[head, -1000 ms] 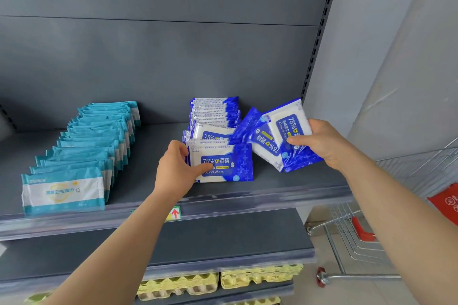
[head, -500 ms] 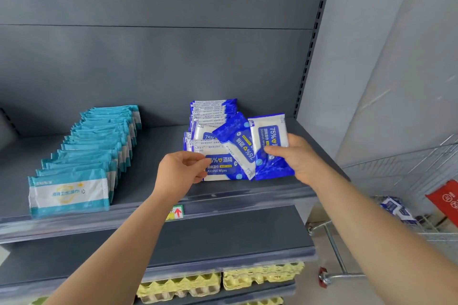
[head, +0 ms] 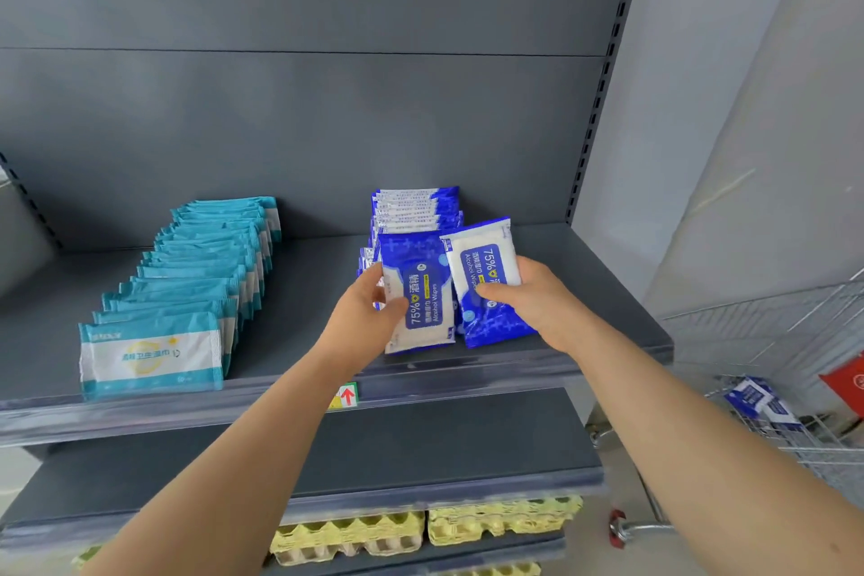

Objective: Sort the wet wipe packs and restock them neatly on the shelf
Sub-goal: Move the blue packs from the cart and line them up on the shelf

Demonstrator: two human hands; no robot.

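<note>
At centre frame the left hand (head: pixel 364 318) grips a blue wipe pack (head: pixel 423 295) and the right hand (head: pixel 542 299) grips a second blue pack (head: pixel 486 276), both fronting the blue row (head: pixel 414 206) on the shelf (head: pixel 304 295); teal packs (head: pixel 187 285) lie left

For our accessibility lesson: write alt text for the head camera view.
The left hand grips one blue wipe pack and the right hand a second blue pack, in front of the blue row on a grey shelf; a teal row stands further left.
</note>
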